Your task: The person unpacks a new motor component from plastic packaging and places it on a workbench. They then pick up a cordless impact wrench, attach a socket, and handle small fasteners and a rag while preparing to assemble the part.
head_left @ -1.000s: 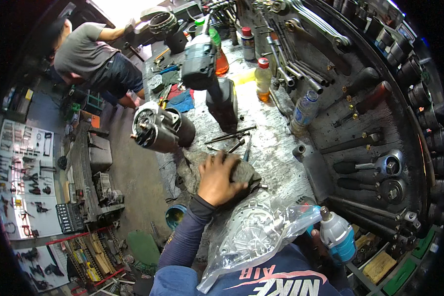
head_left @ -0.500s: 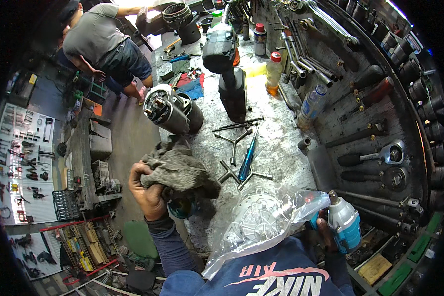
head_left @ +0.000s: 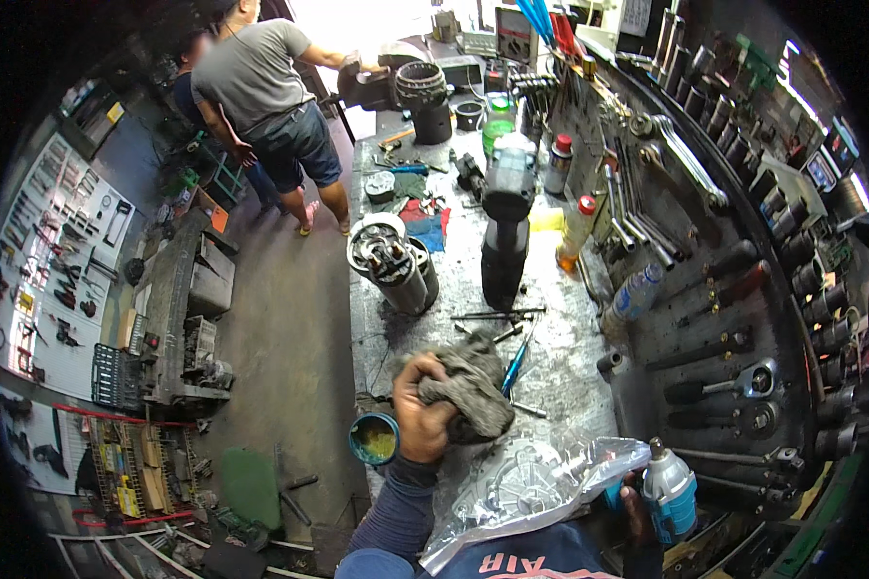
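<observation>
My left hand (head_left: 423,413) is closed around a crumpled grey rag (head_left: 475,388) over the workbench. The rag partly covers a Y-shaped socket wrench and lies next to a blue screwdriver (head_left: 518,365). Left of that wrist stands a blue-rimmed cup (head_left: 375,439) with yellowish stuff in it. My right hand (head_left: 635,504) grips a teal and silver impact wrench (head_left: 670,490) at the right; its fingers are partly hidden. Between my arms, a clear plastic bag (head_left: 603,461) holds a silver metal housing (head_left: 521,482).
A cylindrical motor (head_left: 393,265) and a black cordless power tool (head_left: 506,217) stand farther up the workbench (head_left: 570,357). Bottles (head_left: 575,232) line its right side, below a tool rack (head_left: 695,367) with ratchets and wrenches. Another person (head_left: 266,106) stands at the far left.
My left hand has moved the rag rightward, over the Y-shaped wrench. The cup beside that wrist now shows fully. The view has tilted up, and my right hand still holds the impact wrench.
</observation>
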Tool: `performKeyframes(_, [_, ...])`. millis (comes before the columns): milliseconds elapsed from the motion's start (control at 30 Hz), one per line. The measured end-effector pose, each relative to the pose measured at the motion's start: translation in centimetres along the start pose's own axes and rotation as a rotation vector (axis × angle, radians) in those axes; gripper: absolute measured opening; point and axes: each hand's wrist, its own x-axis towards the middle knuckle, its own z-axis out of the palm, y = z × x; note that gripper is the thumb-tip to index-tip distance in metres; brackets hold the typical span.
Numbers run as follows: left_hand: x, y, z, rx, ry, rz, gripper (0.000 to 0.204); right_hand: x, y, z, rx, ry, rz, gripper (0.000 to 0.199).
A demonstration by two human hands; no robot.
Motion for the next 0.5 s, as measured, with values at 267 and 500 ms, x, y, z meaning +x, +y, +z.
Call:
performKeyframes(267, [0.2, -1.1, 2.7, -0.044, -0.036, 0.039, 0.03, 0.8, 0.6, 0.2, 0.051, 0.061, 0.013, 0.033])
performKeyframes(500, [1.2, -2.8, 3.1, 0.539, 0.156, 0.186, 0.028, 1.8, 0.8, 0.7, 0.084, 0.072, 0.012, 0.034])
